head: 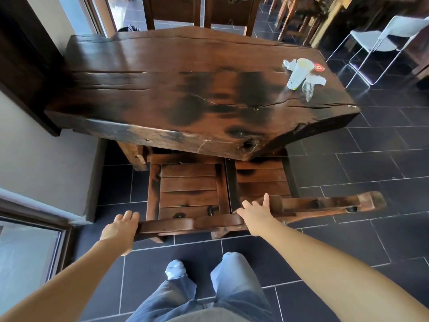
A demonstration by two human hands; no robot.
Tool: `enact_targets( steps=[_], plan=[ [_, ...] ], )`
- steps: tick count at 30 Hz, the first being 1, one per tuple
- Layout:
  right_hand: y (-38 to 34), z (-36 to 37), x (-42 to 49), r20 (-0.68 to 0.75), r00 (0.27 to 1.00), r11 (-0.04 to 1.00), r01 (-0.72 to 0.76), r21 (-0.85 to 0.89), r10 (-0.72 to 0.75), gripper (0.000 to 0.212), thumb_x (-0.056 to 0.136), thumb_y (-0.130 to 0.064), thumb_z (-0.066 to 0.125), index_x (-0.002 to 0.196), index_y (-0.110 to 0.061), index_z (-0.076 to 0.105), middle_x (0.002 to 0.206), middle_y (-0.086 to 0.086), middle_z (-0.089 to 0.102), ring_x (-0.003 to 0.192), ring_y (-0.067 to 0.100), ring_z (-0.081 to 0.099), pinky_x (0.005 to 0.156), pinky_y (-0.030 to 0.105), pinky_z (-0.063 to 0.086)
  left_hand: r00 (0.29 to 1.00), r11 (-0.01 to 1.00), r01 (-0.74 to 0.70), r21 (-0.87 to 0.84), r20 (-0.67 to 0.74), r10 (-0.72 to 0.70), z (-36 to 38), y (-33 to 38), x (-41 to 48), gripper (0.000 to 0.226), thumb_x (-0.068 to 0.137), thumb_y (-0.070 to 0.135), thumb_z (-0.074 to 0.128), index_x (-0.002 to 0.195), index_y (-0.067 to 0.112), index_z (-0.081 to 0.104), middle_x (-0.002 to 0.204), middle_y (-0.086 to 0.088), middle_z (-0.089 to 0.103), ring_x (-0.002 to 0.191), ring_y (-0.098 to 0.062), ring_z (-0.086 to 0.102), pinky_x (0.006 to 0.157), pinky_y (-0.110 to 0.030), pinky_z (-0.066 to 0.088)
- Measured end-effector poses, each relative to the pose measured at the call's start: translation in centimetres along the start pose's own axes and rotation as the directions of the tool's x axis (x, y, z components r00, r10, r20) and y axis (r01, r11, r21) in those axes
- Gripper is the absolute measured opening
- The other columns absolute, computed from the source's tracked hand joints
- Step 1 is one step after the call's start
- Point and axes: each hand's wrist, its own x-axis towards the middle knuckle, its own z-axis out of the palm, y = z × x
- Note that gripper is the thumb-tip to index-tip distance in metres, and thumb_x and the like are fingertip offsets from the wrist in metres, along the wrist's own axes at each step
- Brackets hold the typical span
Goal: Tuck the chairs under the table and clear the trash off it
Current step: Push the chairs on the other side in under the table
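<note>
Head view: left chair (pixel 190 189) had its seat pointing under table (pixel 162 89), top rail running left-right. The left hand (pixel 120 228) gripped the rail end; right hand (pixel 255 213) lay flat, fingers straight, on right chair (pixel 325 204).

A thick dark wooden tabletop (pixel 185 89) hides the fronts of two slatted wooden chair seats (pixel 189 187). Fingertips of the left hand (pixel 119 226) vanish behind a brown wooden top rail (pixel 190 225).

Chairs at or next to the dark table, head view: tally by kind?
Dark wooden: 4 (near-left chair, near-right chair, far-left chair, far-right chair)
White, metal-frame: 1 (white chair, off the table's right end)
Total: 5
</note>
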Motion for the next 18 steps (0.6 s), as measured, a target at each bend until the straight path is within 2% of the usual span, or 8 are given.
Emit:
enact_targets(
  steps=[2, 5, 8, 10, 12, 14, 16, 18],
  plan=[
    [0.3, -0.2, 0.2, 0.038, 0.999, 0.999, 0.034, -0.006, -0.034, 0.067, 0.081, -0.013, 0.067, 0.141, -0.023, 0.039, 0.142, 0.008, 0.036, 0.132, 0.033, 0.035, 0.110, 0.068, 0.002, 1.000, 1.000, 0.008, 0.022, -0.004, -0.008, 0.1, 0.1, -0.4, 0.050, 0.077, 0.006, 0.059, 0.118, 0.020, 0.035, 0.119, 0.002, 0.040, 0.111, -0.018, 0.043, 0.085, -0.031, 0.049],
    [1.8, 0.0, 0.8, 0.039, 0.987, 0.985, 0.158, -0.068, -0.155, 0.069, 0.074, -0.023, 0.073, 0.136, -0.021, 0.042, 0.136, 0.007, 0.041, 0.124, 0.031, 0.042, 0.109, 0.061, 0.015, 1.000, 0.997, 0.017, 0.078, 0.008, -0.018, -0.1, 0.9, -0.9, 0.047, 0.078, 0.009, 0.056, 0.118, 0.021, 0.035, 0.120, 0.004, 0.040, 0.115, -0.017, 0.045, 0.087, -0.030, 0.047],
    [4.3, 0.7, 1.4, -0.021, 0.938, 0.937, 0.348, 0.027, -0.347, 0.070, 0.073, -0.038, 0.072, 0.135, -0.021, 0.043, 0.130, 0.006, 0.047, 0.120, 0.029, 0.046, 0.107, 0.049, 0.024, 0.981, 0.987, 0.062, 0.149, 0.171, -0.088, -1.9, 2.5, -0.7, 0.040, 0.082, 0.014, 0.051, 0.119, 0.020, 0.037, 0.123, 0.002, 0.043, 0.118, -0.018, 0.049, 0.089, -0.030, 0.046],
    [7.0, 1.1, 1.3, -0.114, 0.886, 0.875, 0.462, 0.144, -0.449, 0.074, 0.073, -0.047, 0.070, 0.138, -0.023, 0.042, 0.136, 0.004, 0.045, 0.128, 0.025, 0.039, 0.109, 0.045, 0.024, 0.951, 0.977, 0.076, 0.200, 0.281, -0.132, -4.2, 4.4, 0.2, 0.034, 0.084, 0.020, 0.047, 0.118, 0.018, 0.046, 0.121, -0.001, 0.052, 0.112, -0.020, 0.056, 0.089, -0.031, 0.048],
    [10.4, 1.7, 1.0, -0.204, 0.871, 0.840, 0.487, 0.238, -0.447, 0.079, 0.075, -0.047, 0.069, 0.143, -0.024, 0.036, 0.150, 0.003, 0.031, 0.140, 0.023, 0.023, 0.113, 0.046, 0.022, 0.934, 0.995, 0.070, 0.073, 0.347, -0.091, -6.7, 7.7, 2.0, 0.031, 0.086, 0.021, 0.048, 0.117, 0.017, 0.054, 0.120, -0.003, 0.059, 0.109, -0.020, 0.058, 0.090, -0.028, 0.047],
    [14.5, 2.8, 0.8, -0.225, 0.903, 0.847, 0.424, 0.321, -0.367, 0.087, 0.075, -0.044, 0.072, 0.147, -0.023, 0.028, 0.156, 0.003, 0.023, 0.144, 0.023, 0.017, 0.115, 0.045, 0.024, 0.951, 0.964, 0.045, -0.263, 0.306, 0.040, -8.4, 13.0, 4.1, 0.031, 0.087, 0.018, 0.053, 0.117, 0.015, 0.055, 0.119, -0.004, 0.061, 0.107, -0.020, 0.058, 0.092, -0.026, 0.045],
    [19.4, 4.7, 0.8, -0.134, 0.945, 0.878, 0.327, 0.351, -0.298, 0.093, 0.073, -0.043, 0.074, 0.149, -0.023, 0.023, 0.156, 0.002, 0.024, 0.143, 0.023, 0.020, 0.115, 0.046, 0.025, 0.978, 0.881, -0.074, -0.467, 0.138, 0.155, -9.6, 20.0, 5.4, 0.035, 0.085, 0.019, 0.058, 0.119, 0.017, 0.052, 0.121, -0.003, 0.058, 0.105, -0.019, 0.057, 0.093, -0.029, 0.045],
    [24.4, 7.4, 0.9, 0.019, 0.974, 0.919, 0.205, 0.335, -0.225, 0.097, 0.073, -0.042, 0.076, 0.150, -0.024, 0.020, 0.156, 0.002, 0.025, 0.142, 0.024, 0.024, 0.114, 0.047, 0.025, 0.967, 0.859, -0.204, -0.469, 0.038, 0.250, -9.5, 26.7, 6.2, 0.046, 0.084, 0.026, 0.061, 0.127, 0.021, 0.045, 0.129, 0.002, 0.048, 0.111, -0.018, 0.053, 0.096, -0.032, 0.044]
  ],
)
